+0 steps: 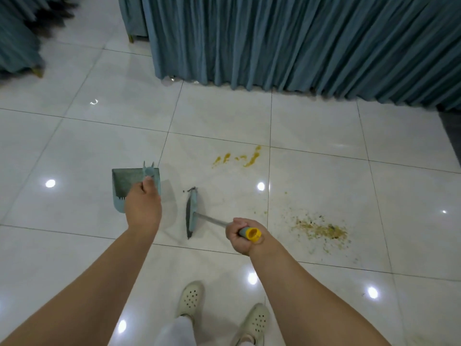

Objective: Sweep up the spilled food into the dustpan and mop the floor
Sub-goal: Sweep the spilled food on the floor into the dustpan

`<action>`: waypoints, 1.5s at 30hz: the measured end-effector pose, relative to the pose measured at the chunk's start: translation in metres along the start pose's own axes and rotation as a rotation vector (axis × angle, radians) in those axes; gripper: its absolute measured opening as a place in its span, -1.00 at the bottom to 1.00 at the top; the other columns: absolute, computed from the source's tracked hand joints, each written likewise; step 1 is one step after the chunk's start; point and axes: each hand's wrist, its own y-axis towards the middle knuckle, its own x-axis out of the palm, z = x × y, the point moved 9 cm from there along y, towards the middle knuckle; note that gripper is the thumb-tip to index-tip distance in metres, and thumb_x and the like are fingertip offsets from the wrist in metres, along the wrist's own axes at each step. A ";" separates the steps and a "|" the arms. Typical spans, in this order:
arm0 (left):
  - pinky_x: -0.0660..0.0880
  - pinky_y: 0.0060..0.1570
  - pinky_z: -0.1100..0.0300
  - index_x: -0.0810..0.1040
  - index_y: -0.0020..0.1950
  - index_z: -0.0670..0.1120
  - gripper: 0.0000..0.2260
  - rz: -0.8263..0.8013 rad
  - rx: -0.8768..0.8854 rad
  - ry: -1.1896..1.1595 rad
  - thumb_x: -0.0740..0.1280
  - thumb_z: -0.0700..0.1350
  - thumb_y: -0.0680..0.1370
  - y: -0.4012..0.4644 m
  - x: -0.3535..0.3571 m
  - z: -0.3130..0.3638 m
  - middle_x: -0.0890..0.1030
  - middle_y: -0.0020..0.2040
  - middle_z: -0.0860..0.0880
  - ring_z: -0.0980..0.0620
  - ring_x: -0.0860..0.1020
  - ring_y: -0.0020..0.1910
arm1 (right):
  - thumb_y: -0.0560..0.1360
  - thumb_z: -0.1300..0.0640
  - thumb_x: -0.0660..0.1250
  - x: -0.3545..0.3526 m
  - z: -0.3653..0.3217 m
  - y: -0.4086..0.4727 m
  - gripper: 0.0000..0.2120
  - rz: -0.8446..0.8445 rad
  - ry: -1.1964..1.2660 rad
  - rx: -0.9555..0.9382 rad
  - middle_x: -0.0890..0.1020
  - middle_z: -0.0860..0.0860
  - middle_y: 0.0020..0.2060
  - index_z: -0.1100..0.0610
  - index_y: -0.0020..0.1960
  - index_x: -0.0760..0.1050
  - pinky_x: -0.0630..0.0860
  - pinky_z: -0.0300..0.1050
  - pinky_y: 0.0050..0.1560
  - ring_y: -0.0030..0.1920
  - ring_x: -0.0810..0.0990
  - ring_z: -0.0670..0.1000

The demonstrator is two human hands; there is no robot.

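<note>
The right hand (243, 234), lower centre of the frame, is closed in a full fist around the broom (192, 212) handle just below its yellow end cap; the shaft runs up and left to the flat head, whose bristles rest on the tile. The left hand (143, 207), left of centre, is curled tight around the upright handle of the dustpan (122, 183), whose tray sits on the floor (74, 151) just beside the broom head, apart from it. Both tools look like light plastic, stiff enough to steer one-handed from the handle tops. The crumbs (321, 228) lie scattered at right of centre, well apart from the broom; they look dry and loose, likely to skid on the glossy tile. The yellow smears (239, 158) above centre look wet and sticky; probably work for a mop, and none is in view.
</note>
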 end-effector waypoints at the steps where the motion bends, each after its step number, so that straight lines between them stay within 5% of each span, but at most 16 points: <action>1: 0.36 -0.28 0.11 0.44 -0.22 -0.24 -0.56 -0.007 0.001 0.008 0.01 0.04 0.64 -0.009 0.010 0.003 0.50 -0.31 -0.16 -0.12 0.45 -0.32 | 0.61 0.31 0.13 -0.009 -0.016 -0.007 -0.89 0.002 0.023 -0.012 0.34 0.10 -0.58 0.24 -0.11 0.31 0.34 -0.36 -0.70 -0.47 0.27 -0.13; 5: 0.43 -0.22 0.06 0.47 -0.18 -0.24 -0.59 -0.027 -0.041 -0.014 0.11 0.08 0.61 -0.048 0.054 0.018 0.50 -0.30 -0.12 -0.11 0.48 -0.28 | 0.60 0.30 0.15 -0.047 -0.078 -0.033 -0.94 0.016 0.105 -0.042 0.32 0.06 -0.45 0.26 -0.05 0.32 0.37 -0.35 -0.68 -0.43 0.26 -0.14; 13: 0.51 -0.11 0.04 0.50 0.02 -0.23 -0.63 -0.063 -0.053 -0.067 0.19 0.09 0.59 -0.123 0.133 0.045 0.56 -0.09 -0.17 -0.12 0.54 -0.15 | 0.62 0.28 0.13 -0.115 -0.186 -0.104 -0.92 -0.036 0.260 -0.156 0.41 0.19 -0.58 0.26 -0.05 0.35 0.36 -0.33 -0.69 -0.41 0.30 -0.12; 22: 0.53 -0.05 0.00 0.50 0.06 -0.24 -0.61 -0.068 -0.016 -0.038 0.18 0.10 0.59 -0.176 0.186 0.074 0.56 -0.06 -0.18 -0.16 0.54 -0.11 | 0.66 0.24 0.04 -0.178 -0.265 -0.159 -0.81 -0.001 0.273 -0.299 0.39 0.10 -0.60 0.23 -0.11 0.32 0.32 -0.36 -0.69 -0.45 0.27 -0.15; 30: 0.54 0.00 -0.04 0.48 0.05 -0.24 -0.61 -0.012 -0.039 -0.083 0.17 0.10 0.59 -0.157 0.167 0.084 0.58 -0.03 -0.20 -0.19 0.57 -0.06 | 0.63 0.22 0.09 -0.133 -0.246 -0.155 -0.88 -0.044 0.111 -0.193 0.31 0.03 -0.52 0.27 0.07 0.33 0.34 -0.35 -0.69 -0.67 0.32 -0.05; 37: 0.52 0.06 -0.09 0.45 -0.03 -0.19 -0.64 0.028 -0.076 -0.081 0.16 0.12 0.60 -0.102 0.140 0.087 0.57 -0.07 -0.21 -0.22 0.57 -0.02 | 0.62 0.25 0.12 -0.054 -0.179 -0.098 -0.88 -0.075 0.031 -0.020 0.32 0.08 -0.56 0.30 -0.06 0.31 0.34 -0.36 -0.70 -0.70 0.32 -0.01; 45: 0.52 0.03 -0.06 0.46 -0.01 -0.19 -0.64 0.046 -0.085 -0.064 0.19 0.12 0.59 -0.029 0.126 0.079 0.52 -0.12 -0.13 -0.17 0.55 -0.07 | 0.59 0.31 0.15 0.013 -0.142 -0.032 -0.94 -0.032 0.047 0.053 0.34 0.11 -0.60 0.25 -0.07 0.30 0.35 -0.34 -0.71 -0.42 0.27 -0.12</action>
